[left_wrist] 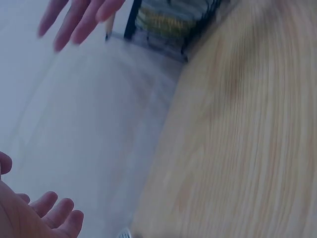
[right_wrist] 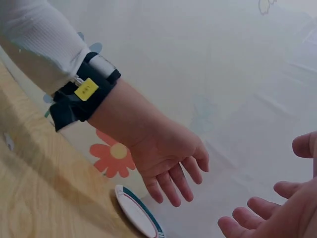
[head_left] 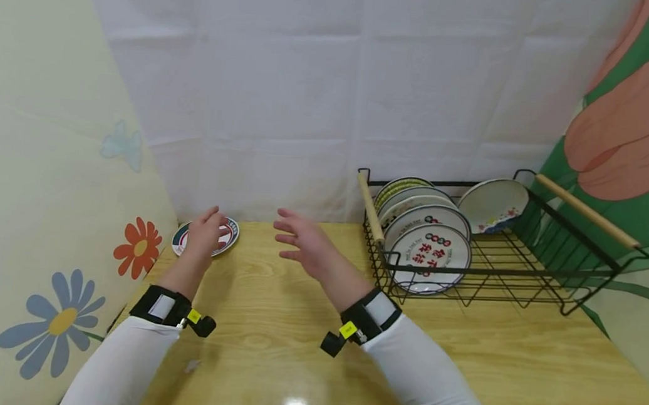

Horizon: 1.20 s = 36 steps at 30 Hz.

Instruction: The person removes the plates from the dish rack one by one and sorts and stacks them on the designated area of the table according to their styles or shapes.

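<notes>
While apparently set for a pick-up, poised with left hand (head_left: pixel 202 233) by the plate (right_wrist: pixel 136 214) and right hand (head_left: pixel 309 244) well apart, equally empty and relaxed; likely calling next for a grip.

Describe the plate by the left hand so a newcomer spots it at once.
On the wood-grain table, go to the far left corner, beside the red painted flower. There, partly hidden by the left hand in the head view, sits a white plate with a dark rim. It is the only plate outside the wire rack.
</notes>
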Each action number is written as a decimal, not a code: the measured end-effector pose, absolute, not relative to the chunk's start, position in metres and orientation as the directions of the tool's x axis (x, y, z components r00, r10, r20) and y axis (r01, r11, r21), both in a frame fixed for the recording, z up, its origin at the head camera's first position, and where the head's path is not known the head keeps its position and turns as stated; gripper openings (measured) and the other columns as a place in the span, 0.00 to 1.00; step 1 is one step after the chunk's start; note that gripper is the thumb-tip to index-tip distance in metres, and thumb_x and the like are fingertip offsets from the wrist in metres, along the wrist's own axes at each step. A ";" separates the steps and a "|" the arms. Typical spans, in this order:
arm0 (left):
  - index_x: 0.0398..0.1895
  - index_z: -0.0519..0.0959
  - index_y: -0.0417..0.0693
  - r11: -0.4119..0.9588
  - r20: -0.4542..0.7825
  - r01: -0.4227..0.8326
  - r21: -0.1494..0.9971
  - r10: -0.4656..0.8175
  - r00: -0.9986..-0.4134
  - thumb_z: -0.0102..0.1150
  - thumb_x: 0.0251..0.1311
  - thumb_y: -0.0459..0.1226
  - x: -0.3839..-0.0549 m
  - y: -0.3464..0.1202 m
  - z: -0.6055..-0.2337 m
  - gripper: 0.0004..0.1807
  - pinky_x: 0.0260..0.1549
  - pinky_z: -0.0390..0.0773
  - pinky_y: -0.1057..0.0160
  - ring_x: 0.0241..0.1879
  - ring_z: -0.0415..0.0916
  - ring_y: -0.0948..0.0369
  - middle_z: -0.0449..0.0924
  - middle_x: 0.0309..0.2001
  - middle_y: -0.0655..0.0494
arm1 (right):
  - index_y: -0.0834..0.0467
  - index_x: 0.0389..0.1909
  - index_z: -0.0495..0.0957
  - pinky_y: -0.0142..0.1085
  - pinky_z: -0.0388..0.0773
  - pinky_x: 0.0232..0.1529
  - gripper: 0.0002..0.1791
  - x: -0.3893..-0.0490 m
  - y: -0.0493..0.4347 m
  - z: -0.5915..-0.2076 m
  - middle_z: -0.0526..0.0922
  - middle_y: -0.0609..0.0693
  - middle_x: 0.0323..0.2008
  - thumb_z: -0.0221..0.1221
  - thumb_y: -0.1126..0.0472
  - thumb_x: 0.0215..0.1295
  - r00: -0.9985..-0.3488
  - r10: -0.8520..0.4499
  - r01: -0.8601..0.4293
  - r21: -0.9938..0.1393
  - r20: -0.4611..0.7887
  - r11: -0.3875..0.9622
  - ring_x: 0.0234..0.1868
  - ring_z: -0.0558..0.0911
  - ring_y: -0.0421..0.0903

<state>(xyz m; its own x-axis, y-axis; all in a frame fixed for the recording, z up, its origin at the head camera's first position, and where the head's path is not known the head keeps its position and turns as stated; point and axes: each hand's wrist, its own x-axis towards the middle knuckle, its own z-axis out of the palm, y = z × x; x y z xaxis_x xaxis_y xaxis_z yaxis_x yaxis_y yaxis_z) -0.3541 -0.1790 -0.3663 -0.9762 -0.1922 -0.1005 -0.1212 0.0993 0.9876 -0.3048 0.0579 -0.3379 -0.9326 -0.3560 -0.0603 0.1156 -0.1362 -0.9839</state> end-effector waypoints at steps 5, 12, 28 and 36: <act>0.83 0.54 0.56 0.061 -0.064 -0.068 0.996 -0.056 -0.996 0.41 0.78 0.44 -0.336 -0.146 -0.358 0.32 0.58 0.80 0.57 0.66 0.74 0.53 0.69 0.75 0.46 | 0.49 0.79 0.60 0.59 0.66 0.73 0.29 -0.298 0.083 -0.303 0.67 0.55 0.76 0.48 0.51 0.80 -0.925 -0.380 0.040 -0.998 -0.015 -0.058 0.75 0.67 0.57; 0.81 0.58 0.55 -0.053 -0.013 -0.018 0.998 0.095 -0.995 0.41 0.78 0.44 -0.311 -0.103 -0.351 0.30 0.67 0.73 0.42 0.71 0.71 0.46 0.70 0.74 0.43 | 0.46 0.78 0.62 0.59 0.68 0.73 0.28 -0.282 0.128 -0.263 0.70 0.53 0.74 0.48 0.51 0.81 -0.925 -0.373 -0.109 -0.991 0.073 0.078 0.73 0.69 0.55; 0.80 0.59 0.54 -0.214 -0.017 -0.109 0.971 0.389 -0.921 0.39 0.80 0.48 -0.271 -0.019 -0.362 0.29 0.69 0.71 0.40 0.71 0.71 0.44 0.71 0.73 0.43 | 0.46 0.80 0.57 0.62 0.65 0.73 0.34 -0.316 0.252 -0.233 0.73 0.60 0.71 0.51 0.44 0.79 -0.952 -0.298 -0.235 -0.796 0.073 0.558 0.71 0.72 0.58; 0.79 0.61 0.52 -0.263 -0.054 -0.191 0.946 0.452 -0.890 0.41 0.80 0.47 -0.256 0.007 -0.369 0.28 0.63 0.78 0.46 0.67 0.75 0.45 0.72 0.72 0.41 | 0.60 0.67 0.74 0.63 0.74 0.61 0.29 -0.323 0.299 -0.235 0.77 0.66 0.65 0.53 0.43 0.77 -0.959 -0.267 -0.278 -0.501 0.096 0.820 0.63 0.77 0.64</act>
<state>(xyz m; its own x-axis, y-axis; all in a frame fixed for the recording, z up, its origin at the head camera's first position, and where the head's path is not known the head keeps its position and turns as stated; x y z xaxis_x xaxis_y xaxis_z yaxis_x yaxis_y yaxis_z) -0.2560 0.0067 -0.3686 -0.8902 0.4523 -0.0539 -0.1909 -0.2632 0.9457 -0.3234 0.2986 -0.2347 -0.9589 -0.2672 0.0958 -0.2784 0.8196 -0.5008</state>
